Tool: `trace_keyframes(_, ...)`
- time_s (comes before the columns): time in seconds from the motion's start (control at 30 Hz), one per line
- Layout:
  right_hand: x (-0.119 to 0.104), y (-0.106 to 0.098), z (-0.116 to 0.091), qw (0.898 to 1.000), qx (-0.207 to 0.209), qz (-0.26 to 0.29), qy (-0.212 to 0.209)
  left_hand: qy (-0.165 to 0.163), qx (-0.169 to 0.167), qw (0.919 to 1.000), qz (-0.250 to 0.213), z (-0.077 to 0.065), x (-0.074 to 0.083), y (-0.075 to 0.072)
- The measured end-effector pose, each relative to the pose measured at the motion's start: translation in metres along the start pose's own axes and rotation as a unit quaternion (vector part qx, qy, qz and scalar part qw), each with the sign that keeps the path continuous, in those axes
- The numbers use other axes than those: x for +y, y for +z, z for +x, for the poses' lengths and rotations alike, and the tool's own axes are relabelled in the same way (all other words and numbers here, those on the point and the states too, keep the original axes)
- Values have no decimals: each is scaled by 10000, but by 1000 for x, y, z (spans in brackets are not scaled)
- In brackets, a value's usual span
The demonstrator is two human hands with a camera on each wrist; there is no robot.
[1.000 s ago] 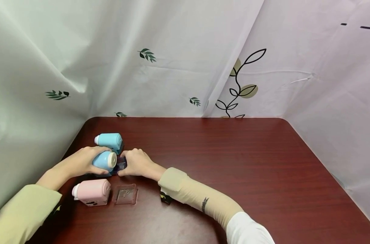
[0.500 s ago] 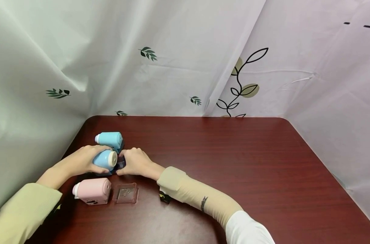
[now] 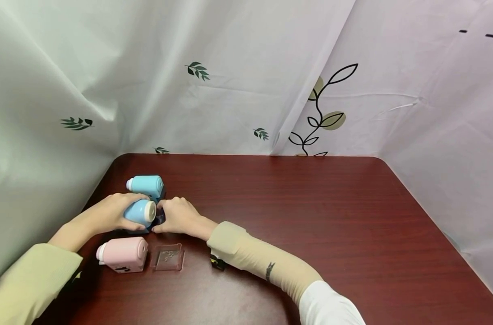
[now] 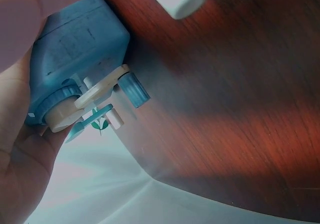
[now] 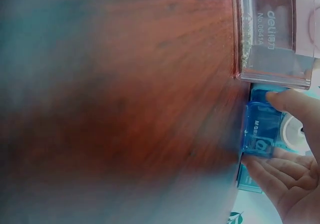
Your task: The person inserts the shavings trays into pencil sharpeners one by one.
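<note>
A blue crank pencil sharpener (image 3: 137, 213) stands at the table's left side. My left hand (image 3: 115, 211) grips it around the body. At its right end, my right hand (image 3: 180, 217) holds a see-through blue shavings drawer (image 5: 261, 129) between thumb and fingers, partly inside the sharpener. The left wrist view shows the sharpener's crank (image 4: 102, 87) turned toward the left cloth. Nearer me is a pink pencil sharpener (image 3: 122, 253), and its clear pinkish shavings drawer (image 3: 168, 258) lies apart on its right. Some shavings show in that drawer in the right wrist view.
A turquoise pencil sharpener (image 3: 146, 186) stands just behind the blue one, close to my left fingers. White cloth (image 3: 230, 90) with leaf prints hangs behind and beside the dark red wooden table (image 3: 311, 216).
My right hand has moved slightly left, taking the blue drawer farther into the sharpener, so less of it shows. My left hand keeps its grip, and the other sharpeners stay put.
</note>
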State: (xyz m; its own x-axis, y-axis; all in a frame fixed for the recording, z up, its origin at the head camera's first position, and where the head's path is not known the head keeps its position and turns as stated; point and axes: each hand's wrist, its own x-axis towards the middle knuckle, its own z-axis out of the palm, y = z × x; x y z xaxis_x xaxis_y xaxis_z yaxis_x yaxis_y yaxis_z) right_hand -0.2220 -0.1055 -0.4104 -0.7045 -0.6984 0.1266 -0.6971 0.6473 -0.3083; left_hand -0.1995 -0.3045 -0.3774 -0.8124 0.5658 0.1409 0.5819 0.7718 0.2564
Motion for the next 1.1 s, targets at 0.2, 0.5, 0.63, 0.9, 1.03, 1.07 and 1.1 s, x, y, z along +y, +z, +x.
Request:
trace_keyframes(0.2,0,1,0,9999,12,-76,-154,73,35,10000,-30,0,0,-2)
trace_keyframes(0.5,-3,1,4,9994,-25,-210,-274,52,70,10000,5,-1,-3,1)
trace_keyframes(0.63,-4,0,4,9997,-31,-184,-132,81,52,9999,-34,-1,-3,0)
trace_keyframes(0.9,-7,5,8,9998,29,-196,95,85,-24,9999,-73,0,-4,0)
trace_keyframes(1.03,-8,5,10,9997,3,-168,183,77,-25,9999,-69,0,-3,-1)
trace_keyframes(1.07,-8,5,10,9997,-6,-153,194,74,-24,9999,-64,0,-3,-1)
trace_keyframes(1.1,-8,5,10,9997,-12,-139,204,73,-25,10000,-63,0,-3,-1)
